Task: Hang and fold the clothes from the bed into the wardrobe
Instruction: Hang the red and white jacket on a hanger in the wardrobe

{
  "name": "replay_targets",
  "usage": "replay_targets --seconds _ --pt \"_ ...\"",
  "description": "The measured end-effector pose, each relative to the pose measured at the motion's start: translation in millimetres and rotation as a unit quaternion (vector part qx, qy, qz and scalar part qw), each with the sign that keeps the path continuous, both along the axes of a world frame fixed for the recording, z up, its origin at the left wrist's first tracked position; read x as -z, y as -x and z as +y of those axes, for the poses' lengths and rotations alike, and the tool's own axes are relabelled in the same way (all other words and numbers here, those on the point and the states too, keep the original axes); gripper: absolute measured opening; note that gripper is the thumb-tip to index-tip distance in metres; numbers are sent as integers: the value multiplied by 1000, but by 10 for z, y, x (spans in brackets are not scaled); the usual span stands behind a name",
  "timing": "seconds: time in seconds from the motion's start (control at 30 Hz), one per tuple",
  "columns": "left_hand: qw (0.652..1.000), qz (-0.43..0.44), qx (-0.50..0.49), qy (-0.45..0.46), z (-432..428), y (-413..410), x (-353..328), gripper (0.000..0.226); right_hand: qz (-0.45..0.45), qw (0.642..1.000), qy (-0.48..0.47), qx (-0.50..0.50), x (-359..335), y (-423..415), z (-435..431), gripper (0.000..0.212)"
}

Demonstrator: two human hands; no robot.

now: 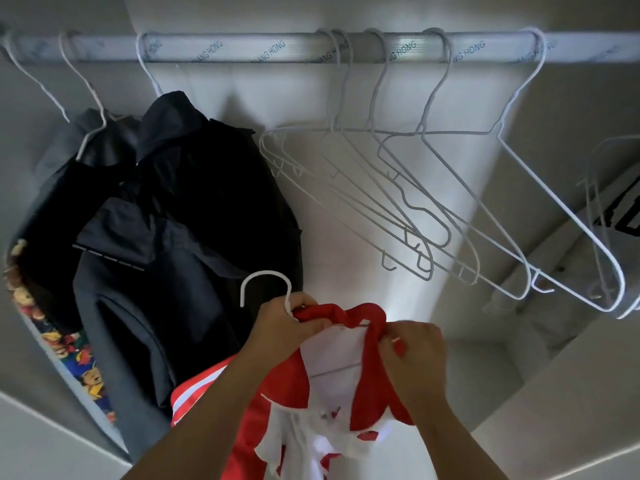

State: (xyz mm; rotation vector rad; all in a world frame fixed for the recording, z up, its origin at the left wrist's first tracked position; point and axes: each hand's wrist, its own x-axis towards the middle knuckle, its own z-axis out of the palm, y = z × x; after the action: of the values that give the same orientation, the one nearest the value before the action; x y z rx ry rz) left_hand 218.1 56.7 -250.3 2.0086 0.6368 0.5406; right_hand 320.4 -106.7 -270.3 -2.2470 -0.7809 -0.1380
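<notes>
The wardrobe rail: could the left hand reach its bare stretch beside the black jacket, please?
Probably yes: the left hand, gripping the white hanger, has bare rail above it, nothing between.

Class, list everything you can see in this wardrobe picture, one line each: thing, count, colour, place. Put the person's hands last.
rail: one, pale grey with printed lettering, across the top.
empty hangers: at least five, white wire, on the rail, centre to right.
black jacket: one, black, hanging at left.
grey garment: one, grey, behind the jacket.
cartoon-print cloth: one, multicoloured, far left.
grey cloth: one, grey with black print, far right, partly cut off.
held hanger: one, white, bottom centre.
red-and-white garment: one, on the held hanger.
left hand: grips the hanger's neck.
right hand: pinches the red collar.
</notes>
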Motion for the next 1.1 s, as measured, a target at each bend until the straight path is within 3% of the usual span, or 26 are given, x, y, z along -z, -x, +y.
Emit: replay_targets --seconds 0.1,0.2,0.3,0.37,0.53,0.63,0.8,0.9,1.0,1.1 --pt "1000 -9 15 5 35 47 -90 19 0 996 49 71 2 -73 -27 27" --pt "999 -6 34 -17 -22 31 -146 19 -29 990 138 9 23 -78 5 48" --pt "997 0 64 -48 -163 -34 -165 19 -61 993 97 -26 18 -2 104 51" --pt "995 -4 73 -62 -217 -63 -164 19 -46 990 128 -36 35 5 132 56" --pt "983 28 124 -129 -217 -59 -138 16 -6 984 175 -8 49 -84 88 45" --pt "963 87 126 -223 -60 19 -77 23 70 987 126 65 49 -207 -17 52" --pt "953 159 67 -248 132 178 85 26 138 977 71 147 66 -378 -145 54" --pt "957 133 18 -257 16 112 139 26 104 980 93 139 -12 -313 -71 54" --pt "949 118 16 -292 -79 30 178 31 50 986 147 66 -118 -237 27 39" --pt "951 95 15 -295 -136 -16 187 42 85 986 131 60 -168 -227 2 32"
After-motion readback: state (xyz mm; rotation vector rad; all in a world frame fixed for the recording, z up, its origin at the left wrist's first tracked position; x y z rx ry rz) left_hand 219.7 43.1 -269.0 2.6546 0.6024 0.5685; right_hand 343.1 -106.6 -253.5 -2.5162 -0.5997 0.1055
